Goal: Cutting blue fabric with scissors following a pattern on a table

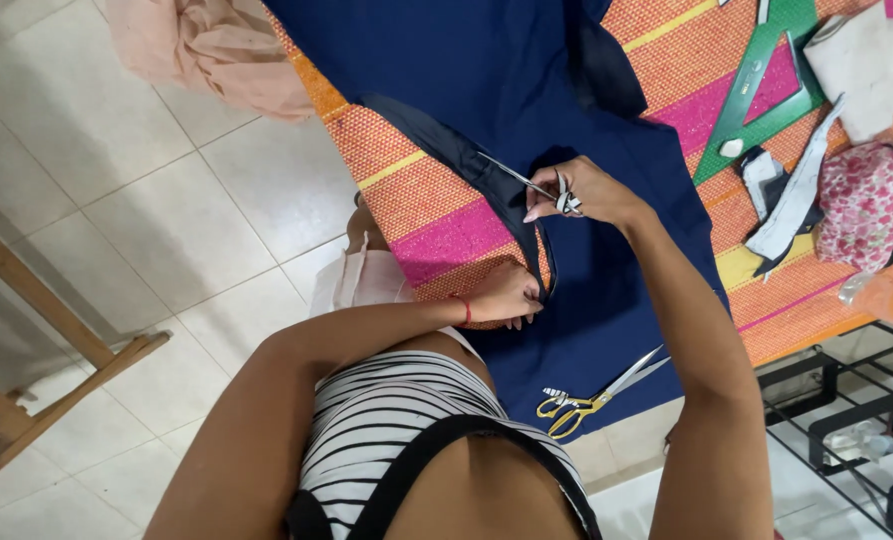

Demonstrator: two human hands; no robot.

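My right hand (pixel 581 192) grips small silver scissors (pixel 526 182) whose blades point left along the cut edge of a navy blue cloth (pixel 506 70). A dark cut strip (pixel 436 135) curves beside the blades. My left hand (pixel 506 292) presses flat on the cloth's edge lower down, a red band on its wrist. The cloth lies spread over a striped orange and pink woven mat (pixel 426 200). A second, larger pair of scissors with yellow handles (pixel 591 400) lies unheld on the cloth near my body.
A green triangular ruler (pixel 761 85), fabric scraps (pixel 791 200) and a pink flowered pouch (pixel 871 205) lie on the mat at right. Peach cloth (pixel 211 45) is bunched at the top left. A wooden frame (pixel 36 330) stands on the tiled floor; a black wire rack (pixel 846 430) sits lower right.
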